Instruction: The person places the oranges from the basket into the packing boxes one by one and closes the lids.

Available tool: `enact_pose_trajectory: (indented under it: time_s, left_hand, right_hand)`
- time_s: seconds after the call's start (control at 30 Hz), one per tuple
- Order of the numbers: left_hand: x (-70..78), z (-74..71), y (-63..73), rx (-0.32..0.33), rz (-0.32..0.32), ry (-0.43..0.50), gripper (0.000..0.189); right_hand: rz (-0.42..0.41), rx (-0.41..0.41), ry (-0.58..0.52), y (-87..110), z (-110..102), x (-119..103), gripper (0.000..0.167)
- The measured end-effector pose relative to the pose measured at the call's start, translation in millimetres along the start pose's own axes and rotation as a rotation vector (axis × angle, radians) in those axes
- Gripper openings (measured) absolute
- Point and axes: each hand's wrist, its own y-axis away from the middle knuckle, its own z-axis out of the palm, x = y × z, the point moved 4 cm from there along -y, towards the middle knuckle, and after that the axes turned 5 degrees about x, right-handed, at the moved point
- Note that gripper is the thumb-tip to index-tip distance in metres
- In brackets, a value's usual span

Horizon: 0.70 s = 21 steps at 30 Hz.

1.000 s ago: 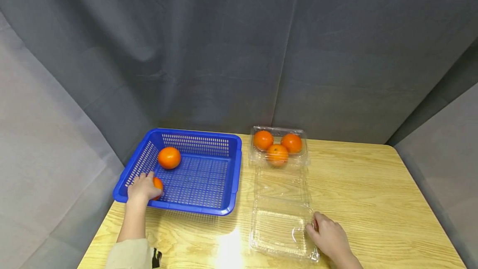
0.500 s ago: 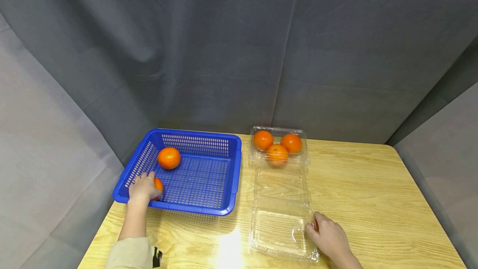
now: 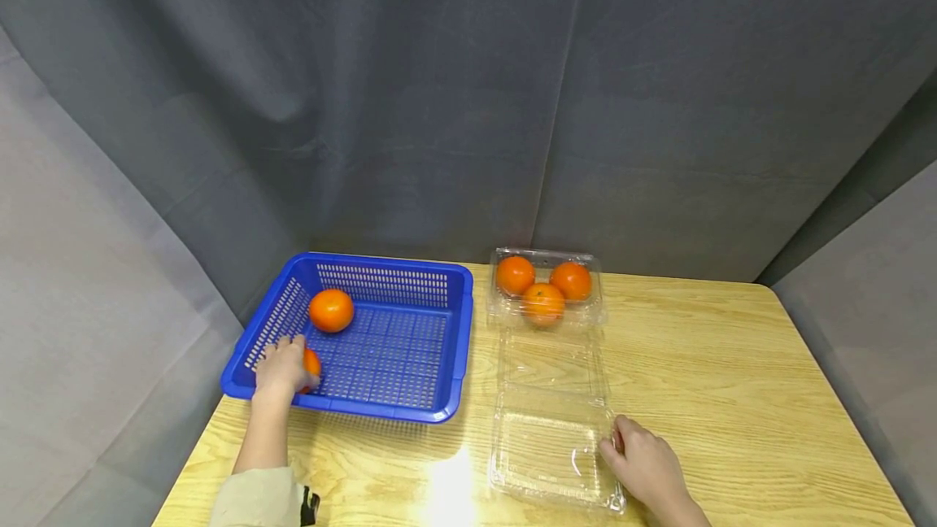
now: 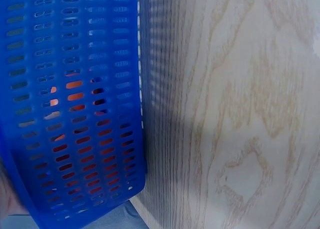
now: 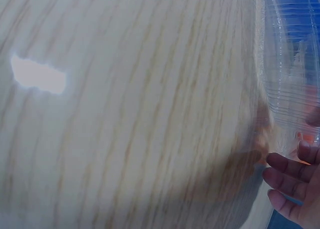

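My left hand [image 3: 280, 368] reaches into the blue basket [image 3: 366, 409] and grips an orange [image 3: 312, 368] at its near left corner, covering much of the fruit. Another orange [image 3: 332, 311] sits just beyond it. In the left wrist view, the slotted basket wall [image 4: 131, 96] hides most of the fruit and the fingers. On the right, my right hand [image 3: 647, 462] pinches the right edge of a clear plastic clamshell box [image 3: 549, 450], which lies opened out on the table. Fingertips [image 5: 280, 164] show at the clear plastic's edge in the right wrist view.
Behind the opened clamshell, a clear plastic box [image 3: 602, 311] holds three oranges [image 3: 543, 304] by the table's back edge. The wooden table [image 3: 732, 397] carries everything. A dark grey curtain [image 3: 439, 104] hangs behind it, with pale panels at both sides.
My left hand has shifted very slightly to the right at the orange. The right hand and the clamshell box look the same as before.
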Motion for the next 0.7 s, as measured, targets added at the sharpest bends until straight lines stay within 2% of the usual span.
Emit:
enact_pose_trajectory:
  time_s: [0.3,0.7]
  left_hand:
    - [2.1,-0.5,-1.3,0.083,0.025,0.042,0.082]
    - [16.0,-9.3,2.2,0.309,0.121,0.084,0.078]
  right_hand:
    - [-0.008,0.002,0.007,0.4,0.5,0.1,0.024]
    - [-0.010,0.013,0.001,0.3,0.1,-0.5,0.024]
